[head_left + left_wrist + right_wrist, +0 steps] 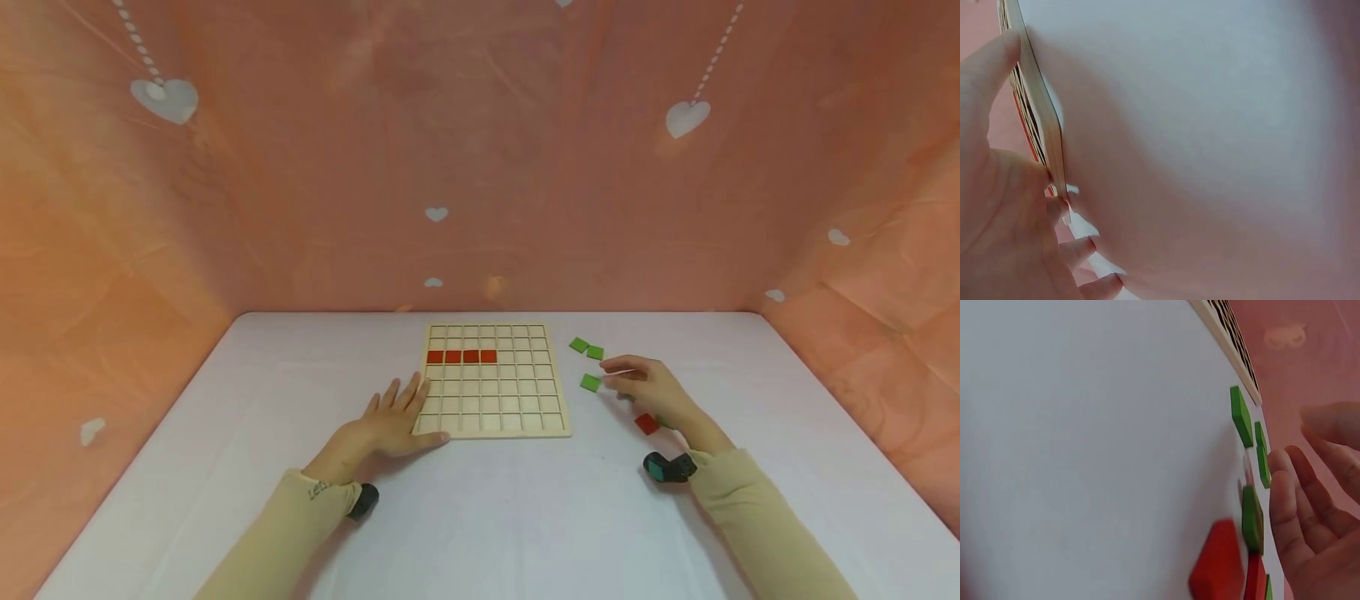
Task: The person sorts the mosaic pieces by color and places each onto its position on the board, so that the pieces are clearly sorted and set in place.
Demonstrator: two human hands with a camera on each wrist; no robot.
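Note:
A square wooden grid board (491,434) lies on the table, with a row of several red tiles (471,357) in its cells toward the far left. At the board's near left corner rests my left hand (390,427), its fingers spread and its thumb along the near edge; the left wrist view shows the thumb against the board's side (1054,140). My right hand (660,393) hovers over loose tiles right of the board, fingers loosely bent and thumb apart from them, holding nothing. Just left of its fingertips is a green tile (590,382). Other tiles are partly hidden beneath it.
Two green tiles (587,348) lie farther back, right of the board. Near my right wrist sits a loose red tile (647,424), and the right wrist view shows another red tile (1217,562) close up. Pink cloth (480,167) with hearts surrounds the white table (480,525).

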